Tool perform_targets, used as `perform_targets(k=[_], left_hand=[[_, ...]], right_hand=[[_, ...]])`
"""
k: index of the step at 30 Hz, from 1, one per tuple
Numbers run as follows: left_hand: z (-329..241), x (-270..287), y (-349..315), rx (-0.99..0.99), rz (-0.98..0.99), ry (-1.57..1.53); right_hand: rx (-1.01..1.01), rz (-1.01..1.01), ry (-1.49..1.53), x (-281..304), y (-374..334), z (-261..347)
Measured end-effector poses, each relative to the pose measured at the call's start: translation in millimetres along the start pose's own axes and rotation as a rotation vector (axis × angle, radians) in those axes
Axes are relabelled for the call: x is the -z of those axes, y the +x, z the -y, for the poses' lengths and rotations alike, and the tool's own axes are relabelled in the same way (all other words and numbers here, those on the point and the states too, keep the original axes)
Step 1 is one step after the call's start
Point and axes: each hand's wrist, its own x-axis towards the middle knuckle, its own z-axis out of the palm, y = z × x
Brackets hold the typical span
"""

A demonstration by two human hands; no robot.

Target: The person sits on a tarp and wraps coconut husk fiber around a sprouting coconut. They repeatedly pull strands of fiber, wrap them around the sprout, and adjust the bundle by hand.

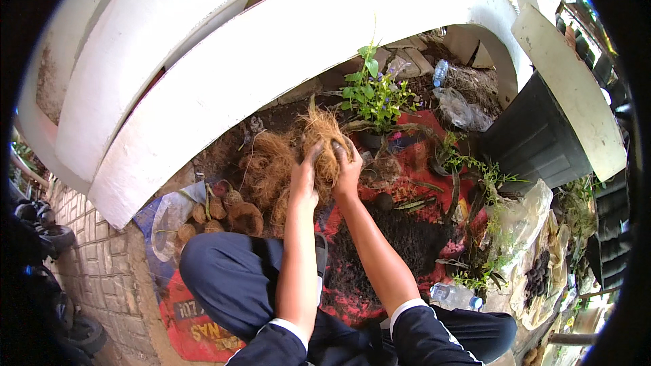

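Both my arms reach forward over a red and blue printed sheet (183,329). A clump of brown coconut fibre (321,129) is held up between my hands. My left hand (305,173) grips its left side, and my right hand (347,163) closes round its right side, its fingers dirty with soil. Directly left of the clump lies a larger heap of loose coconut fibre (266,163). Closer to my left knee are several small brown husk pieces and a hollow coconut shell (245,218). Dark soil (390,247) is spread on the sheet right of my forearms.
A leafy green plant (371,91) with small purple flowers stands beyond my hands. Long white curved panels (285,34) arch across the far side. At right are a black bin (536,139), clear plastic bags (536,213) and trailing plants. A clear bottle (456,296) lies by my right knee.
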Motion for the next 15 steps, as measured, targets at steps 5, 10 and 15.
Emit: perform_targets(k=[5,10,15], left_hand=[[-41,-23,7,0.041,0.008,-0.013],[-89,-34,30,0.039,0.248,-0.070],[-136,-22,43,-0.027,0.414,0.244]], right_hand=[[0.177,0.032,-0.395,-25,13,21],[0.466,0.267,-0.128,-49,24,63],[0.094,0.165,0.201,-54,36,80]])
